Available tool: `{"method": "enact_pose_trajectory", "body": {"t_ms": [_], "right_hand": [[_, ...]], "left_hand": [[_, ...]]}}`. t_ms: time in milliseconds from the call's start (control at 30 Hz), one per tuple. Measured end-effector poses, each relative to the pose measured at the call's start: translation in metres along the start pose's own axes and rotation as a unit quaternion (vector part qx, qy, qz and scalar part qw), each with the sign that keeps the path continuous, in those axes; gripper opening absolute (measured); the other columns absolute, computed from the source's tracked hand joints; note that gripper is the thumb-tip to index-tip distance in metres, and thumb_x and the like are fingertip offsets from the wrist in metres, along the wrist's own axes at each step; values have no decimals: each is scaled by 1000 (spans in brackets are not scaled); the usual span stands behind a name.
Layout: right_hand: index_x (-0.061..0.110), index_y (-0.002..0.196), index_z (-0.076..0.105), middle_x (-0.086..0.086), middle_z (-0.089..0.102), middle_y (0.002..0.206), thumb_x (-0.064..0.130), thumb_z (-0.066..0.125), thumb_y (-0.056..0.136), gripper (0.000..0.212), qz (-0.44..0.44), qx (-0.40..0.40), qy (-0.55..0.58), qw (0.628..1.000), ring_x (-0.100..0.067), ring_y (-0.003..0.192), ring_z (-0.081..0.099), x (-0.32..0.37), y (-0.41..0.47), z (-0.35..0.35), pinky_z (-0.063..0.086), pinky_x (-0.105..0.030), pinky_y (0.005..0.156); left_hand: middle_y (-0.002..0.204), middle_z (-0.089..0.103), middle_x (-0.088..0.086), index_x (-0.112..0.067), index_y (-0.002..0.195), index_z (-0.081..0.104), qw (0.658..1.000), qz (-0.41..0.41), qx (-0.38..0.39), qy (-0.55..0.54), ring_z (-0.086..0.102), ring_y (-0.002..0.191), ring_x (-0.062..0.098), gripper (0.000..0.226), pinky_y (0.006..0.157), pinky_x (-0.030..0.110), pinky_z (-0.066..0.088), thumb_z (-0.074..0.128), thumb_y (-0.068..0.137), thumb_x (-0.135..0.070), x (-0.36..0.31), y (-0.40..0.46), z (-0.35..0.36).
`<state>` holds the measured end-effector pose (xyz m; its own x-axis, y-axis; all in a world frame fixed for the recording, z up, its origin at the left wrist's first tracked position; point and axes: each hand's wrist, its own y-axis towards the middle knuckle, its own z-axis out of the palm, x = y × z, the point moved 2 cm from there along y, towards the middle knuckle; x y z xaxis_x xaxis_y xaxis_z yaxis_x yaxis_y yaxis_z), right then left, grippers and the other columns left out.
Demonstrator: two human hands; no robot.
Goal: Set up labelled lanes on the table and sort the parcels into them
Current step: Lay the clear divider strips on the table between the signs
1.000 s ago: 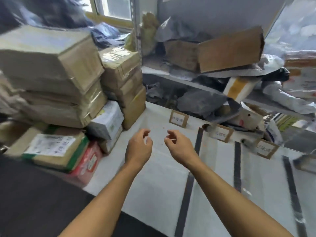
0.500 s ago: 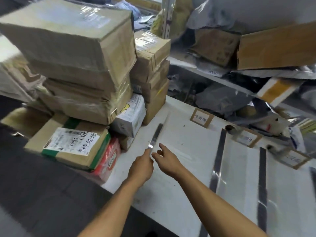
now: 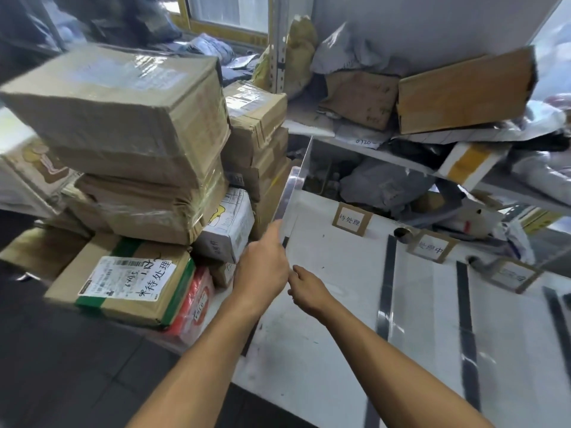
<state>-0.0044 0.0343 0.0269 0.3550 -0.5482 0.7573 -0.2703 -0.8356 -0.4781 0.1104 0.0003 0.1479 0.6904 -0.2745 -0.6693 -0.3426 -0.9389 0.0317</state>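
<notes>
lane card (image 3: 351, 219) — 待处理 | box label (image 3: 127, 279) — 未待处理 | red parcel (image 3: 196, 301) — 0167

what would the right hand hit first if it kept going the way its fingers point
Probably the strip of tape that the left hand holds up, right beside the right hand. Past that, the stacked cardboard parcels. Depth is hard to judge from this one view.

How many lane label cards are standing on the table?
3, along the table's far edge: nearest card, middle card, far-right card. More may lie beyond the frame.
</notes>
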Motion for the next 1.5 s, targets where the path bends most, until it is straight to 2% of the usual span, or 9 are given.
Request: {"method": "enact_pose_trajectory", "body": {"t_ms": [167,300,433,600,700,767,933,1200,1500], "right_hand": [[25,114,57,5,61,110,50,31,101,38,-82,-196,105,971,-22,110,60,23,-31,-99,48,-44,95],[28,122,54,6,60,117,54,34,102,38,-108,-276,156,942,-22,114,58,19,-62,-199,49,-51,100],[29,145,42,0,53,138,63,42,93,62,-82,-262,194,942,-28,121,57,-20,-102,-277,55,-56,92],[34,148,40,-3,51,142,47,51,98,53,-75,-327,205,919,-21,121,55,-110,-162,-364,54,-38,84],[35,147,42,-2,48,145,38,49,102,46,-70,-359,215,905,-23,125,52,-167,-204,-422,55,-33,76],[37,146,42,-5,46,145,38,48,100,46,-64,-371,209,903,-26,128,49,-202,-232,-462,59,-44,81],[34,145,43,-4,46,147,34,43,102,43,-16,-392,188,901,-30,132,48,-292,-285,-556,50,-62,98],[30,148,42,-6,44,151,29,33,106,43,80,-360,159,916,-33,135,44,-435,-288,-624,43,-62,107],[22,150,43,-5,42,155,26,29,106,46,148,-306,146,929,-28,139,40,-526,-242,-628,35,-48,116]], "left_hand": [[106,66,7,-28,148,36,998,52,19,-27,56,82,17,44,67,31,43,38,105,-18,-70,-1,20],[99,61,-1,-31,143,39,991,97,52,-71,46,64,6,38,53,17,32,36,106,-23,-132,-11,67],[113,67,2,-35,144,33,978,138,98,-122,57,84,13,42,73,31,51,39,104,-24,-202,-39,131],[134,61,0,-40,146,30,943,170,192,-213,60,107,14,44,80,25,43,35,103,-32,-292,-94,219],[125,62,-4,-39,148,30,917,159,274,-241,61,90,-6,49,73,21,46,39,101,-28,-353,-127,271],[118,61,-7,-43,145,30,892,149,328,-273,60,75,-15,50,60,13,48,42,101,-23,-393,-148,305],[128,57,-1,-45,143,30,836,84,428,-333,61,71,-2,64,61,21,51,47,93,-8,-486,-198,394],[151,41,5,-44,152,17,818,-11,490,-301,46,132,25,77,103,46,49,49,97,-3,-553,-250,538],[111,54,-17,-46,151,20,805,-105,513,-279,61,85,10,78,77,38,53,51,94,-4,-537,-251,640]]}}
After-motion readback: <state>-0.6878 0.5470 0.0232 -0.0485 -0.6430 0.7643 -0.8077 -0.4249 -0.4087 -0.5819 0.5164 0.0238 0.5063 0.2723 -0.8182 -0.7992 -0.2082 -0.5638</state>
